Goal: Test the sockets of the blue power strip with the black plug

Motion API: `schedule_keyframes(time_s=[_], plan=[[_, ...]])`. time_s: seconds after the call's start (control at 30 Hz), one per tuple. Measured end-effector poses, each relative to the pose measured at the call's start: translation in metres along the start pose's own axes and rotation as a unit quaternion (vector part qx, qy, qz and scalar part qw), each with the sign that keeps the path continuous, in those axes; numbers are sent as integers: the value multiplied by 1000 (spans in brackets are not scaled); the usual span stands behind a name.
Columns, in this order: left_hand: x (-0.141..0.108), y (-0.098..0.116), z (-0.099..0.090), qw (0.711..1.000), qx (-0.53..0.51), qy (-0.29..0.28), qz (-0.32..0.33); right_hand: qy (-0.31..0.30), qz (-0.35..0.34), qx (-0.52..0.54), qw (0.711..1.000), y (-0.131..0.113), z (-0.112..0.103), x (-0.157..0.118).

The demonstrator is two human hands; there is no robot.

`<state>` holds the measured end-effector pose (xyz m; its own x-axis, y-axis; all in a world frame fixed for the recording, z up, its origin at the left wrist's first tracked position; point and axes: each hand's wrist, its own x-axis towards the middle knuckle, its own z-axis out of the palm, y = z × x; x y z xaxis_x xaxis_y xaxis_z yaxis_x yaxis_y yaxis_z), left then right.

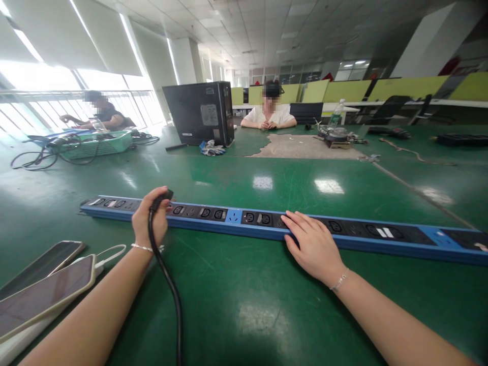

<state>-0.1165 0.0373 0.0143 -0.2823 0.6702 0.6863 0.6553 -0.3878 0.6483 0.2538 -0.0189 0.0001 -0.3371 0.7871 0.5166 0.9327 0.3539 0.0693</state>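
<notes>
A long blue power strip (234, 216) with black socket sections lies across the green table (229, 284). My left hand (151, 216) is closed around the black plug end of a thick cable (173, 290), just above the strip's left part; the cable hangs down toward the bottom edge. My right hand (312, 244) rests on the strip right of the middle, its fingers stretched over the top face and the thumb at the near side. Part of the sockets is hidden under both hands.
Phones (57, 287) lie at the left near edge. Farther back are a green basket (114, 144) with cables, a black computer case (198, 114), gloves (211, 148), a bottle (337, 113) and metal parts. One person (269, 114) sits opposite, another (107, 113) at the far left.
</notes>
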Motion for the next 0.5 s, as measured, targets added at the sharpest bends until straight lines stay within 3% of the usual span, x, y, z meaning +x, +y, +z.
schedule_keyframes(time_s=[0.3, 0.37, 0.5], plan=[[12, -8, -15, 992, -24, 88, -82, 0, 3, 9, 1000, 1, 1, 0], [17, -7, -21, 994, 8, 75, -76, 2, 1, 10, 1000, 1, 1, 0], [24, 3, -32, 998, 52, -1, -35, 7, 1, 9, 1000, 1, 2, -1]])
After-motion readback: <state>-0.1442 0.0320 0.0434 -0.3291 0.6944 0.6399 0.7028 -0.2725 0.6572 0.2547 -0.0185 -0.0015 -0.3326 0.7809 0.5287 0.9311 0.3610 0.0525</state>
